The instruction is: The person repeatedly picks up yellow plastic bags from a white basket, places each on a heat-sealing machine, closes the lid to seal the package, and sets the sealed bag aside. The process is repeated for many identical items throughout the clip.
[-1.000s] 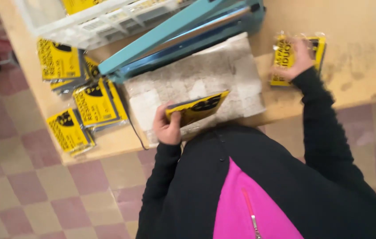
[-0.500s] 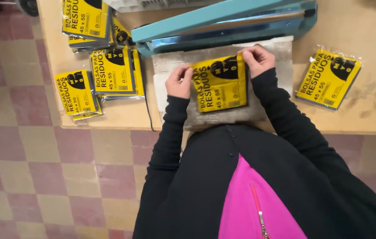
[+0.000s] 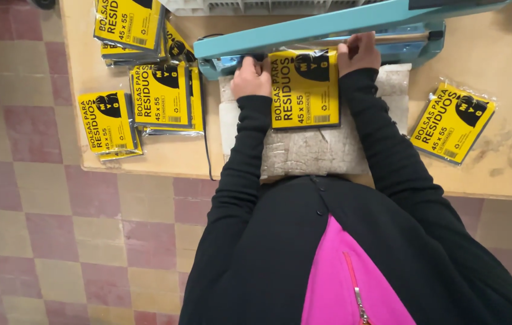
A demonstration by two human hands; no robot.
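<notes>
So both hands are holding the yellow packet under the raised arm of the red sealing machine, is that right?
Not quite: the sealing machine is light blue, not red. The head view shows the left hand and right hand holding the yellow packet under its raised arm.

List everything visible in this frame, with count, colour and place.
held packet: 1, yellow and black, on the pad, top edge at the sealer
sealer: 1, teal, arm raised, table's far side
pad: 1, grey, under the held packet
packets, left: several, yellow and black, stacked on the table's left
packet, right: 1, yellow and black, table's right
crate: 1, white, top edge
table: 1, tan
floor: pink and beige tiles
left hand: on the held packet's left corner
right hand: on its right corner
</notes>
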